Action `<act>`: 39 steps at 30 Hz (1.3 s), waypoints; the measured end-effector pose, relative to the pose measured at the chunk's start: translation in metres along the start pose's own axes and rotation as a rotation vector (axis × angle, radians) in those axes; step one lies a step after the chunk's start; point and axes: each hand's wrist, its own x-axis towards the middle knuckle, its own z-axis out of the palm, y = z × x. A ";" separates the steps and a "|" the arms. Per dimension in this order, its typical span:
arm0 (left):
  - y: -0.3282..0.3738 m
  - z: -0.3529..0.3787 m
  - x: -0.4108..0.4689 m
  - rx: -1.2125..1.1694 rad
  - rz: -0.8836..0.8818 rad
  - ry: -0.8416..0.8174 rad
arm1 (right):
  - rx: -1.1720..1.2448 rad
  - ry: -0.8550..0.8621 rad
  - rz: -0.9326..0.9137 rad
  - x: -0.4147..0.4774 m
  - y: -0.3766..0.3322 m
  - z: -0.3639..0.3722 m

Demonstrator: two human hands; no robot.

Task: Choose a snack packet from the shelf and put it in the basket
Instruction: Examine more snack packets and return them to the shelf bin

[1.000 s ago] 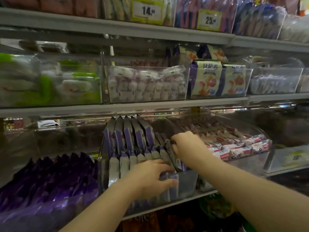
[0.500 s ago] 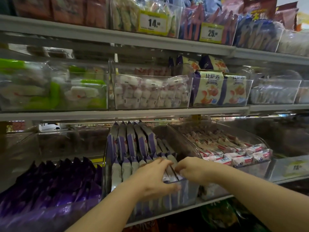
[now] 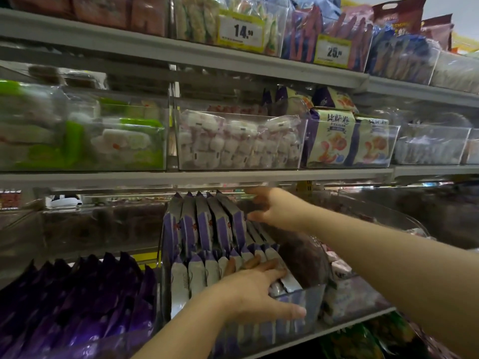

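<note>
Several purple-and-silver snack packets [image 3: 207, 229] stand in rows inside a clear plastic bin [image 3: 305, 304] on the lower shelf. My left hand [image 3: 254, 294] rests on the front row of packets, fingers spread over their tops and thumb along the bin's front wall. Farther back, my right hand [image 3: 277, 208] reaches to the rear row, its fingers touching the right side of the upright packets. Neither hand plainly grips a packet. No basket is in view.
Dark purple packets [image 3: 77, 301] fill the bin to the left. A bin of red-and-white wrapped bars [image 3: 342, 270] sits to the right. The shelf above [image 3: 197, 174] holds clear bins of white sweets and cream-and-purple bags close over my right hand.
My right hand has risen from the front of the bin to the rear row of packets. My left hand stays on the front row. The camera has moved nearer.
</note>
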 end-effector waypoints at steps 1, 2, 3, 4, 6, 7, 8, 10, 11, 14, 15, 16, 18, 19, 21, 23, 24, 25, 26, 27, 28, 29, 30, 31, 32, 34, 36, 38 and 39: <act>0.000 0.000 0.000 -0.004 0.006 -0.004 | -0.009 -0.019 -0.018 0.009 0.001 0.010; -0.001 0.000 0.001 -0.005 0.013 -0.002 | -0.024 -0.051 -0.039 0.018 0.002 0.020; -0.001 0.001 0.001 -0.008 0.017 0.004 | -0.053 -0.083 -0.056 0.026 0.005 0.028; -0.002 0.002 0.002 -0.010 0.021 0.010 | -0.095 -0.105 -0.065 0.034 0.007 0.035; -0.002 0.002 0.003 -0.007 0.025 0.018 | -0.136 -0.106 -0.054 0.045 0.014 0.042; -0.002 0.002 0.003 -0.004 0.025 0.016 | -0.119 -0.095 -0.043 0.047 0.016 0.045; -0.002 0.001 0.004 -0.003 0.024 0.010 | -0.084 -0.079 -0.035 0.048 0.018 0.046; -0.001 0.000 0.003 -0.005 0.022 0.005 | -0.008 -0.036 -0.035 0.047 0.017 0.049; 0.000 0.000 0.003 -0.006 0.020 0.002 | 0.012 -0.020 -0.045 0.046 0.016 0.051; 0.002 0.000 0.002 -0.013 0.012 -0.003 | -0.053 0.004 -0.067 0.045 0.013 0.053; 0.002 0.000 0.001 -0.011 0.011 0.000 | -0.075 0.010 -0.057 0.045 0.012 0.051; 0.001 0.001 0.001 -0.008 0.011 0.004 | -0.090 0.022 -0.038 0.044 0.011 0.046; 0.001 0.001 0.001 -0.003 0.016 0.014 | -0.129 0.073 -0.006 0.037 0.009 0.037; 0.001 0.002 0.001 0.001 0.019 0.020 | -0.157 0.109 -0.012 0.031 0.008 0.031; 0.002 0.002 0.001 0.009 0.018 0.041 | -0.215 0.157 -0.056 0.016 0.009 0.019; 0.004 0.002 -0.001 0.015 0.004 0.072 | -0.211 0.163 -0.058 -0.002 0.012 0.005; 0.006 0.003 -0.002 0.020 -0.003 0.099 | -0.207 0.158 -0.053 -0.012 0.013 -0.002; 0.008 0.004 -0.005 0.027 -0.006 0.139 | -0.210 0.154 -0.049 -0.024 0.012 -0.010; 0.011 0.005 -0.009 0.036 -0.005 0.189 | -0.207 0.155 -0.040 -0.035 0.010 -0.018; 0.013 0.006 -0.014 0.053 0.002 0.246 | -0.194 0.159 -0.031 -0.048 0.007 -0.025; 0.015 0.007 -0.020 0.086 0.013 0.306 | -0.166 0.162 -0.023 -0.061 0.004 -0.031; 0.017 0.008 -0.026 0.127 0.028 0.370 | -0.114 0.167 -0.012 -0.075 0.000 -0.035; 0.020 0.010 -0.033 0.149 0.046 0.442 | -0.039 0.170 -0.003 -0.090 -0.004 -0.036; 0.022 0.013 -0.041 0.127 0.059 0.526 | 0.045 0.177 -0.006 -0.105 -0.008 -0.036; 0.025 0.017 -0.049 0.061 0.063 0.621 | 0.138 0.192 -0.022 -0.120 -0.012 -0.032; 0.030 0.030 -0.069 -0.180 0.030 0.819 | 0.360 0.240 -0.057 -0.151 -0.019 -0.018; 0.036 0.044 -0.094 -0.477 -0.033 0.932 | 0.680 0.262 -0.040 -0.178 -0.027 0.002; 0.042 0.057 -0.117 -0.836 -0.062 0.889 | 1.033 0.226 -0.002 -0.203 -0.034 0.030; 0.044 0.064 -0.127 -1.012 -0.056 0.829 | 1.189 0.190 0.028 -0.214 -0.038 0.046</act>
